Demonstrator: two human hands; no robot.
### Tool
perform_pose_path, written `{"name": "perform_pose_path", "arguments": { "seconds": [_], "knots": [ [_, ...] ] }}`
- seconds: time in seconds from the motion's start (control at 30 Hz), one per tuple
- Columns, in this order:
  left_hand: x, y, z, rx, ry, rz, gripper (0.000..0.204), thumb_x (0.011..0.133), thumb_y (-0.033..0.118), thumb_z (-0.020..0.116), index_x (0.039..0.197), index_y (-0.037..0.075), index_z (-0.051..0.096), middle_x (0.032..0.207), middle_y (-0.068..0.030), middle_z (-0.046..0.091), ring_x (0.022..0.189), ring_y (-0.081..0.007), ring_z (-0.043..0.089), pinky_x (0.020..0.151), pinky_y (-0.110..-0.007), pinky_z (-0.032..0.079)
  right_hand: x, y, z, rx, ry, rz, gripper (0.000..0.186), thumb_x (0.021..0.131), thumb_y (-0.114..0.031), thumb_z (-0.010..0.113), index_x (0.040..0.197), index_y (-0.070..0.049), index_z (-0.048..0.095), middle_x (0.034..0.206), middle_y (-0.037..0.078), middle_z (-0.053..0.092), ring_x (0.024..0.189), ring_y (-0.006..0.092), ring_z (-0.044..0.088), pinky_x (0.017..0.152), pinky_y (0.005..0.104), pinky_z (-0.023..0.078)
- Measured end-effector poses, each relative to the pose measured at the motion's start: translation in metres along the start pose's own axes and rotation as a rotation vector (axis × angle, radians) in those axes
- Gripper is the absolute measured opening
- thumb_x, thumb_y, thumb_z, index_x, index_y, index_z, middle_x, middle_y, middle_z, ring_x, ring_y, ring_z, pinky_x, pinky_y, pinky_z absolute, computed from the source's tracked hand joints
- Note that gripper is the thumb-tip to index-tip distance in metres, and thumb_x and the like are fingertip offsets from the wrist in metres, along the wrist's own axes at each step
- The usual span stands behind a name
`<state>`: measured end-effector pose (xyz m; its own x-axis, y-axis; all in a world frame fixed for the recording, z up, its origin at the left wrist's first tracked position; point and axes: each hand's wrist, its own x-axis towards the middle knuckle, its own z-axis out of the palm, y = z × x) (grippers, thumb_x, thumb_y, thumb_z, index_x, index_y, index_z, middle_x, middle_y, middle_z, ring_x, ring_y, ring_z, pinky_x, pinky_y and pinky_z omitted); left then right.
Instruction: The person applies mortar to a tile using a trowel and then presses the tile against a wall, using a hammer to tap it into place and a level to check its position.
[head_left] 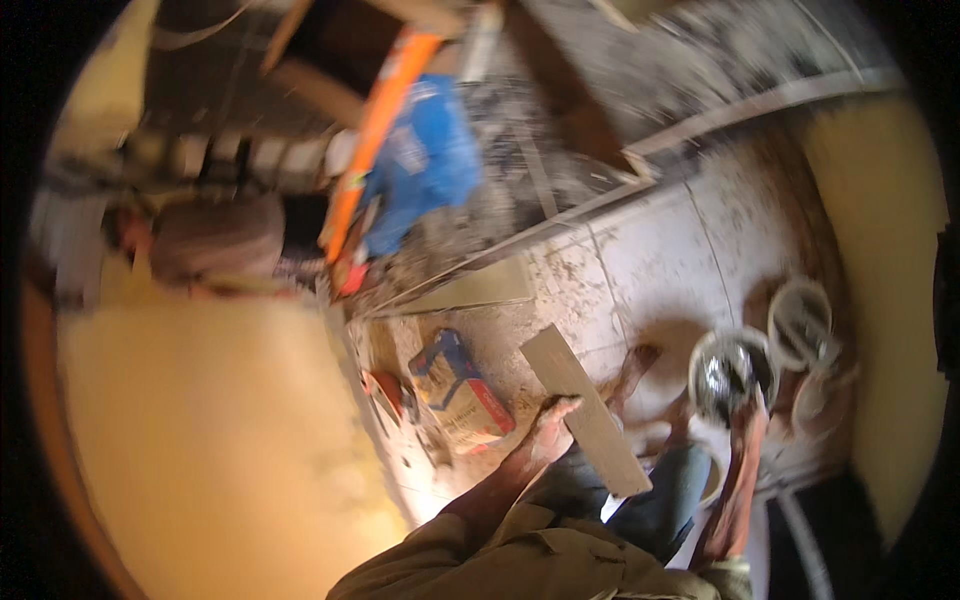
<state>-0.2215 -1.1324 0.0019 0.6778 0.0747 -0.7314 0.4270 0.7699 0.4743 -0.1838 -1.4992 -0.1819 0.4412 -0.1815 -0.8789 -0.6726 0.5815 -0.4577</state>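
Note:
My left hand [553,425] grips a long, flat, grey-beige tile piece [585,410] by its left edge, held slanting over my legs. At the lower right, my right hand [748,410] is closed at the near edge of a pale bucket [705,350] that holds wet grey material [725,370]. Its fingers are over or in the bucket; what they hold is too blurred to make out. My bare foot [635,365] shows on the dusty white floor beyond the tile piece.
Further pale buckets [800,320] stand by the right wall [885,270]. A printed sack [460,405] lies left of my feet. Beyond are a raised edge [590,210], a blue bag [430,140], an orange bar [390,110] and wooden boxes [320,60]. A co-worker [210,240] is at the upper left.

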Motion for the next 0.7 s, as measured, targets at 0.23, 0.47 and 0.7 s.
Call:
{"name": "perform_pose_path", "arguments": {
  "seconds": [0.23, 0.47, 0.7],
  "knots": [
    [-0.138, 0.068, 0.054, -0.178, -0.085, 0.219, 0.023, 0.086, 0.008, 0.053, 0.108, 0.004, 0.055, 0.106, -0.0105, 0.059, 0.101, -0.0222, 0.056, 0.090, -0.036, 0.045, -0.084, -0.066, -0.081, -0.321, 0.026, 0.047, 0.023, 0.091, -0.032, 0.049, 0.079, -0.013, 0.052, 0.065, 0.002, 0.047, 0.056, 0.0107, 0.040, 0.050, 0.0284, 0.037],
    [-0.225, 0.106, -0.062, -0.299, 0.118, 0.580, 0.020, 0.084, 0.015, 0.054, 0.101, 0.005, 0.058, 0.099, -0.0084, 0.061, 0.096, -0.0187, 0.057, 0.087, -0.035, 0.045, -0.146, -0.079, -0.060, -0.530, 0.028, -0.020, 0.023, 0.091, -0.032, 0.050, 0.079, -0.012, 0.052, 0.064, 0.002, 0.047, 0.055, 0.0111, 0.040, 0.049, 0.0286, 0.036],
    [-0.255, 0.163, -0.218, -0.468, 0.456, 0.915, 0.013, 0.084, 0.005, 0.054, 0.097, 0.002, 0.056, 0.091, -0.0127, 0.060, 0.084, -0.0253, 0.059, 0.079, -0.036, 0.047, -0.233, -0.049, 0.000, -0.640, 0.069, -0.131, 0.023, 0.090, -0.032, 0.051, 0.079, -0.012, 0.051, 0.063, 0.002, 0.046, 0.054, 0.0115, 0.041, 0.048, 0.0287, 0.036]
  ]
}}
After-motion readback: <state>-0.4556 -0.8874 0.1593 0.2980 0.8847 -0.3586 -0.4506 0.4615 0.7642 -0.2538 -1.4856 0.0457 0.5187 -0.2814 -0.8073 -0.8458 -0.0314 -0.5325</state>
